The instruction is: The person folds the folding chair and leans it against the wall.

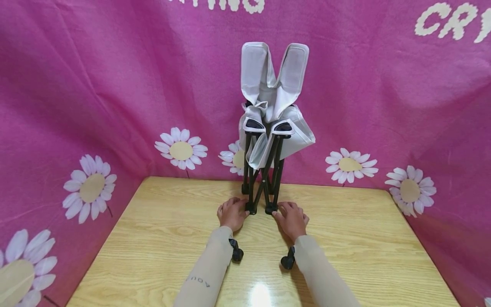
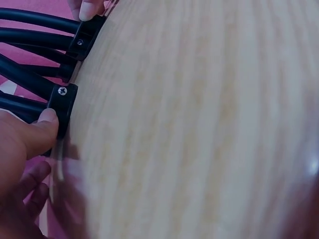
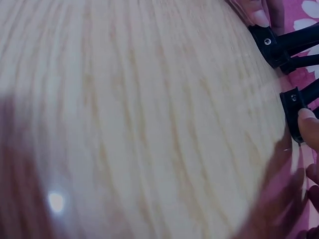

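Observation:
A folded camp chair [image 1: 273, 111] with grey fabric and a black frame stands upright on the wooden table [image 1: 161, 230], near its far edge. My left hand [image 1: 232, 213] holds the chair's front left foot [image 1: 251, 209]. In the left wrist view its thumb [image 2: 45, 124] presses on that black foot [image 2: 62, 107] and the other fingers curl below. My right hand [image 1: 291, 218] holds the front right foot [image 1: 270, 209]. The right wrist view shows its thumb [image 3: 308, 122] on the foot [image 3: 291, 109]. Both palms rest on the table.
A pink cloth with white daisies [image 1: 96, 106] hangs close behind the table and along both sides. Black wrist mounts [image 1: 237, 254] sit on both sleeves. Bare wood spreads left, right and in front of the hands.

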{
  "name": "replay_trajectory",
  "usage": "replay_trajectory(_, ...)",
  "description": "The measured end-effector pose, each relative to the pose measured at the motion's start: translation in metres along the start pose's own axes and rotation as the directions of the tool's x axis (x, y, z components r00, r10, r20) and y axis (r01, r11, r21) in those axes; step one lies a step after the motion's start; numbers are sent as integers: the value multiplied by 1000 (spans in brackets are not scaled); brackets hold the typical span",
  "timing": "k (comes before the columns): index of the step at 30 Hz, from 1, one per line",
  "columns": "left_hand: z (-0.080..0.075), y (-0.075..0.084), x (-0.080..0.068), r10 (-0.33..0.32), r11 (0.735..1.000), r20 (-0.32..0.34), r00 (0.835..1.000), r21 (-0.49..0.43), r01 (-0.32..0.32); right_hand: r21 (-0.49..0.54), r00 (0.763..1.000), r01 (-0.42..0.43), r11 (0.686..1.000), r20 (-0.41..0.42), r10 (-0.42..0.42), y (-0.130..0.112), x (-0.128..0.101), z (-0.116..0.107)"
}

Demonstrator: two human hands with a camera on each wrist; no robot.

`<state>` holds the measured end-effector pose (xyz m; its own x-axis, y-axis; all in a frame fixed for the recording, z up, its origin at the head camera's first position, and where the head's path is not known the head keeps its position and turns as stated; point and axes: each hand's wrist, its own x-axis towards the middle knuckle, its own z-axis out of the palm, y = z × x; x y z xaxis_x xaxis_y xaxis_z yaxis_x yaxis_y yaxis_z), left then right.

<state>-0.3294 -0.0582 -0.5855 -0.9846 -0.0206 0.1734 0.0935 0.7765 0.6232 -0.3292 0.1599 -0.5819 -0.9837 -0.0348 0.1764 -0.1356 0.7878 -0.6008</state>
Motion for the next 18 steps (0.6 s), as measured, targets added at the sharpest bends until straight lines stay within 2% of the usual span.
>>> replay_trajectory(9,-1,-6,-3,43,998,-47,998,-42,-45,45,998,29,999,-52,-26,1,-1,8)
replay_trajectory(14,1,-9,-7,88,994,-54,995,-58,-91,28,995,49,998,-93,-46,4,-8,14)
replay_trajectory(18,3,-10,-10,90,994,-49,995,-61,-93,9,988,75,997,-135,-73,7,-12,18)
